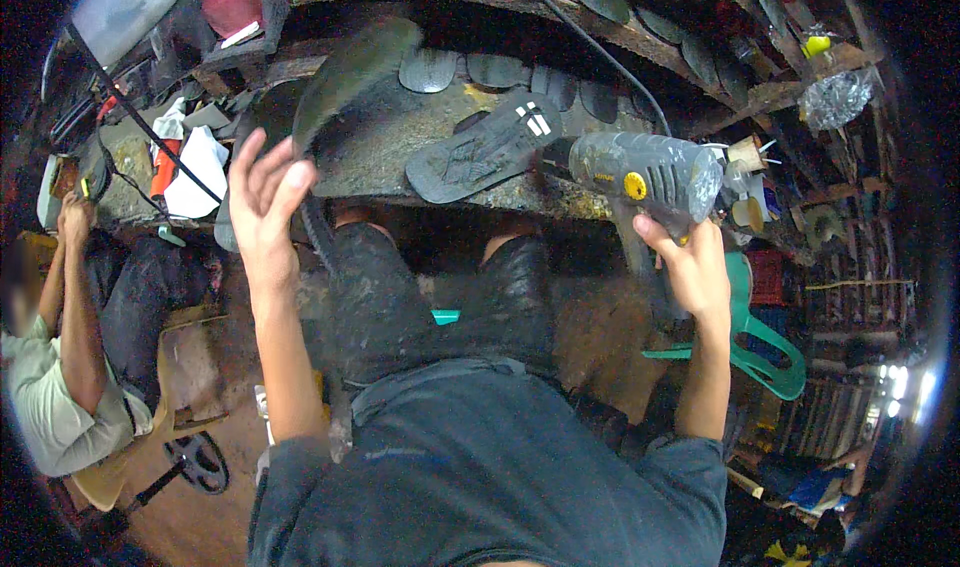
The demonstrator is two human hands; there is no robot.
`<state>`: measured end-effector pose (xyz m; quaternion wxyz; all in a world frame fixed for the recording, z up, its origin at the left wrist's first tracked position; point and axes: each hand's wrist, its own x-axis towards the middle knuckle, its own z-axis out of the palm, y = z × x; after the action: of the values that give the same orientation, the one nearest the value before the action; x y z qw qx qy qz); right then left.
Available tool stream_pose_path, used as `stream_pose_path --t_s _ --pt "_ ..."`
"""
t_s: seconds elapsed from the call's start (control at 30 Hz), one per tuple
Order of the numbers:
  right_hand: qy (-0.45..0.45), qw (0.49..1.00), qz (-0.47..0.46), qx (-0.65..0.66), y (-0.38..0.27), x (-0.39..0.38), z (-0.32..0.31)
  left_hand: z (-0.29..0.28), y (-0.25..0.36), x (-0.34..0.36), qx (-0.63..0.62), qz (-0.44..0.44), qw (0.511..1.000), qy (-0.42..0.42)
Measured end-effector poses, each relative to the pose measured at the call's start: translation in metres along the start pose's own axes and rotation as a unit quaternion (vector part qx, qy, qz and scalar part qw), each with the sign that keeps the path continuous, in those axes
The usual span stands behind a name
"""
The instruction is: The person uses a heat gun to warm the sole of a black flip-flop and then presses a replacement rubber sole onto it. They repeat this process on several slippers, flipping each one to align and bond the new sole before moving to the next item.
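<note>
My right hand [690, 262] grips a grey heat gun [645, 172] with a yellow dial; its dark nozzle points left over the bench. My left hand [265, 222] is raised at the left, palm turned up and fingers curled. At its thumb and fingertips is a long, dark, bendy shoe sole [355, 72], smeared by motion, its upper end tilting away to the right. The exact grip is partly hidden. Between my hands, a black sole [480, 152] with white stripes at one end lies flat on the worn workbench [350, 172], close to the nozzle.
Several dark soles [430, 70] stand along the bench's back and on the wooden shelf [640, 52] above. A cable hangs behind the heat gun. An orange tube [163, 172] and white paper [198, 177] lie at left, near a seated co-worker [75, 387]. A green plastic chair [770, 352] stands right.
</note>
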<state>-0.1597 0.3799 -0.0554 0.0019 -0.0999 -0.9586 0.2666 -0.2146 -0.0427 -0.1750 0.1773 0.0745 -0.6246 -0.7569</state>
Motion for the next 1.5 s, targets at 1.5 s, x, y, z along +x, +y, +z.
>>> stream_pose_path --t_s 1.5 --pt "-0.166 0.976 -0.104 0.097 -0.068 0.009 0.032 -0.030 -0.048 -0.087 -0.094 -0.118 0.986 -0.066"
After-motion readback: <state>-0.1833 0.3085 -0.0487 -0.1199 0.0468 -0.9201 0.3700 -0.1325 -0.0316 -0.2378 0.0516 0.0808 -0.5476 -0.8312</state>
